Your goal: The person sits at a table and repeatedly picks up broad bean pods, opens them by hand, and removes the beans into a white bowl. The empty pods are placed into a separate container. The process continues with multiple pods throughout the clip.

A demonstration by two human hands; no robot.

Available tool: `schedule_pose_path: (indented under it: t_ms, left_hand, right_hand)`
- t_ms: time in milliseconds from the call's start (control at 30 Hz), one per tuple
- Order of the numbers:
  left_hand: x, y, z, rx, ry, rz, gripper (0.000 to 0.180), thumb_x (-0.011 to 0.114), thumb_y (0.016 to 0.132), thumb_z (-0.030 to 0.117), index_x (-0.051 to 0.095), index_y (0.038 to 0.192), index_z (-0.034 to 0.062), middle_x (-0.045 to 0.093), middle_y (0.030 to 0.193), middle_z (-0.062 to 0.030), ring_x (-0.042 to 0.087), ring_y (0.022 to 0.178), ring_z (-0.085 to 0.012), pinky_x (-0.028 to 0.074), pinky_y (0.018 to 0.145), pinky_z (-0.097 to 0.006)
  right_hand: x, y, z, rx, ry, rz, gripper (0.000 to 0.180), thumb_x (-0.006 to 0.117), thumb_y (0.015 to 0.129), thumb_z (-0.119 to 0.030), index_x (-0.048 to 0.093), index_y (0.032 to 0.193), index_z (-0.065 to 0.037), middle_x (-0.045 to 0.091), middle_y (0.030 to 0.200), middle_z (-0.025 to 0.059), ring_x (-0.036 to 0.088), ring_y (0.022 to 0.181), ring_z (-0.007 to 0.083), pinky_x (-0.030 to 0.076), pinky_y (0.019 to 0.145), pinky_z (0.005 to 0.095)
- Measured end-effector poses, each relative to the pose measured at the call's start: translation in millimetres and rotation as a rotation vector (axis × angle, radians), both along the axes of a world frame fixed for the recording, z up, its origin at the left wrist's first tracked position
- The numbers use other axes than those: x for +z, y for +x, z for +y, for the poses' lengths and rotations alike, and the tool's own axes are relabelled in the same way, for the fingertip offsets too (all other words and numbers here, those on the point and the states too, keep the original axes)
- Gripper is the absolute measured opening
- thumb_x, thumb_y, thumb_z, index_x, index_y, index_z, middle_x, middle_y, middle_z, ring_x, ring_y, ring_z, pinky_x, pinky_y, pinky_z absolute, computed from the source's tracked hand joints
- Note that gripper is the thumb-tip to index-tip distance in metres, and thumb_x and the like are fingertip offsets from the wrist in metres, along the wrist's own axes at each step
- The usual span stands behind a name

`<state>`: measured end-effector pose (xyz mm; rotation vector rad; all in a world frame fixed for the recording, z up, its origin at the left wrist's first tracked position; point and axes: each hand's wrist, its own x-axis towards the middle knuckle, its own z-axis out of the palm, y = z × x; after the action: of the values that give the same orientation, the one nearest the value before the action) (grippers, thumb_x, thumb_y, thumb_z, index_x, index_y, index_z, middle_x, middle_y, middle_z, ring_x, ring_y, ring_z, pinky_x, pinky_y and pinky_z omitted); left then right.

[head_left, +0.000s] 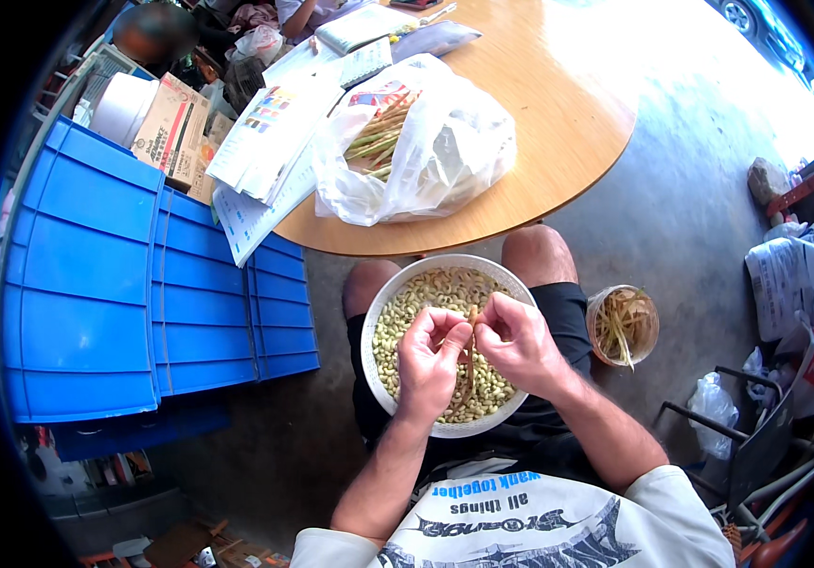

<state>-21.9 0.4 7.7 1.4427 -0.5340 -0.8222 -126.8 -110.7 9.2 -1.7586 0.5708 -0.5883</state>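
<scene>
Beans fill the white bowl (pixel 375 327) resting on our lap. Above it our left hand (pixel 429 360) and right hand (pixel 518 343) both pinch a long bean pod (pixel 470 358), fingers closed on it, the pod hanging down over the beans (pixel 407 312). Near our right knee stands a tub (pixel 623 327) of empty pods. A plastic bag (pixel 445 142) of pods lies on the round bench (pixel 568 123).

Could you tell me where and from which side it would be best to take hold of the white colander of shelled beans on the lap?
Probably by the rim of the white colander, one grip on each side, coming from above. It sits level on the lap, full of loose beans, so a two-sided hold should keep it from tipping. The left hand and right hand, pinching a bean pod, cover its near part.
</scene>
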Motion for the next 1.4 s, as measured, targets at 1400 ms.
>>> schedule_pose_path:
  t_ms: [1400]
  left_hand:
    - [-8,5,4,0.013,0.003,0.304,0.012,0.057,0.100,0.020,0.058,0.094,0.0087,0.065,0.087,-0.0006,0.064,0.074,-0.0077,0.055,0.061,-0.023]
  right_hand:
    - [-13,8,5,-0.059,-0.115,-0.126,0.016,0.059,0.080,0.005,0.055,0.095,0.000,0.059,0.080,0.0163,0.063,0.070,0.0327,0.051,0.062,0.0381]
